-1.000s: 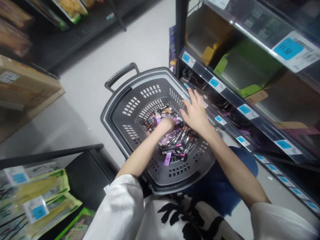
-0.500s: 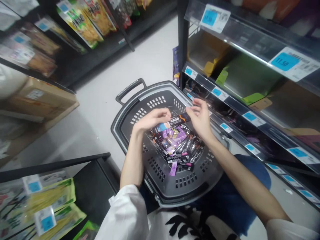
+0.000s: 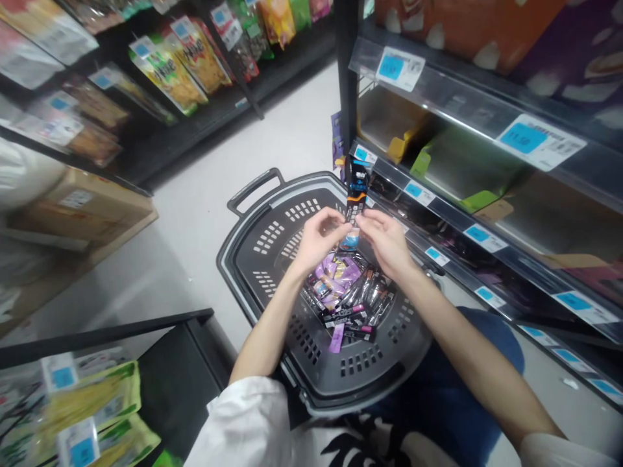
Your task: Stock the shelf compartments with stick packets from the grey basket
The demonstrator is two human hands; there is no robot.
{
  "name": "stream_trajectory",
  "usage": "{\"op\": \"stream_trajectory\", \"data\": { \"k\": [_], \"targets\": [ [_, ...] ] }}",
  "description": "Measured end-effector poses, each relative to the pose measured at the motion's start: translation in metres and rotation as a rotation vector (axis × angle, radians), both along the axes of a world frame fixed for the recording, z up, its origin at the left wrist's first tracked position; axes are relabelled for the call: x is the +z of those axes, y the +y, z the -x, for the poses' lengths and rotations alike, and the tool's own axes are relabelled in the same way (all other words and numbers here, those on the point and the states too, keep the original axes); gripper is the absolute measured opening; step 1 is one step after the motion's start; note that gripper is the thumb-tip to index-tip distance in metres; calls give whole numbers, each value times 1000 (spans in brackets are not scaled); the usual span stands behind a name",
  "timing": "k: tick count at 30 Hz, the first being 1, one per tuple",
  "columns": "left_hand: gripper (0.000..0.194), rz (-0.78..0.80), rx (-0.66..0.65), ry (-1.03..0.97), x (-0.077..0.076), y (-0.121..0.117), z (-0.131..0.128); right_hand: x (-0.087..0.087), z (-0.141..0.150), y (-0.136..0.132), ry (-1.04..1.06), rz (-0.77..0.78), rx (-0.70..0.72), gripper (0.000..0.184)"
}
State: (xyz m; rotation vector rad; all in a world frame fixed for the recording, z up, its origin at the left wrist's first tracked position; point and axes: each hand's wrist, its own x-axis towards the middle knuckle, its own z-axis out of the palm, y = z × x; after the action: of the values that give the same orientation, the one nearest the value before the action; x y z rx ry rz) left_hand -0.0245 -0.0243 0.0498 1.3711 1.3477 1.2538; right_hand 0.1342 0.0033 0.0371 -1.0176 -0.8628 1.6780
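Packet (image 3: 356, 201): black with an orange stripe and a blue patch near its 6 o'clock end, long axis running roughly 12 to 6, held over the basket's 1 o'clock side, far end reaching past the rim in view
Left hand (image 3: 318, 240): at the packet's 9 o'clock edge, thumb and fingertips together, clamped on the packet near its lower end
Right hand (image 3: 387, 240): at the packet's 3 o'clock edge, thumb and fingers clamped on the packet, level with the left hand
Basket (image 3: 321, 176): dark grey, slotted walls, below both hands; handle (image 3: 256, 185) standing out at 11 o'clock
Purple sachets (image 3: 348, 272): heaped inside the basket, just below the hands
Black sachets (image 3: 341, 316): inside the basket, 6 o'clock of the purple heap, some with pink ends
Shelves (image 3: 457, 117): 1 to 4 o'clock of the view, with blue and white price tags (image 3: 399, 67)
Snack bags (image 3: 170, 71): on a dark rack at 10 to 11 o'clock
Carton (image 3: 78, 201): brown, 9 to 10 o'clock, on the left side of the view
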Motion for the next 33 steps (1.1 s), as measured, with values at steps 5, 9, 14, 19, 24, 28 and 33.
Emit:
{"op": "stream_trajectory", "data": {
  "k": [5,9,14,19,24,28,33],
  "targets": [
    [29,38,-17,-100,-6,0,-4,2,0,2,-17,-2,-73,44],
    [30,59,1,-158,-10,1,-3,5,-1,1,-1,33,-64,48],
    [28,75,8,-203,-12,1,-3,5,-3,2,4,17,-37,46],
    [25,103,33,-266,-13,2,-2,4,-2,2,11,8,-11,42],
    [25,101,97,-278,-10,3,-1,2,0,2,-44,-31,22,39],
    [28,138,122,-320,-11,3,-3,2,1,1,-26,-15,26,41],
    [29,160,124,-377,-9,3,-4,4,0,1,21,13,72,39]
  ]
}}
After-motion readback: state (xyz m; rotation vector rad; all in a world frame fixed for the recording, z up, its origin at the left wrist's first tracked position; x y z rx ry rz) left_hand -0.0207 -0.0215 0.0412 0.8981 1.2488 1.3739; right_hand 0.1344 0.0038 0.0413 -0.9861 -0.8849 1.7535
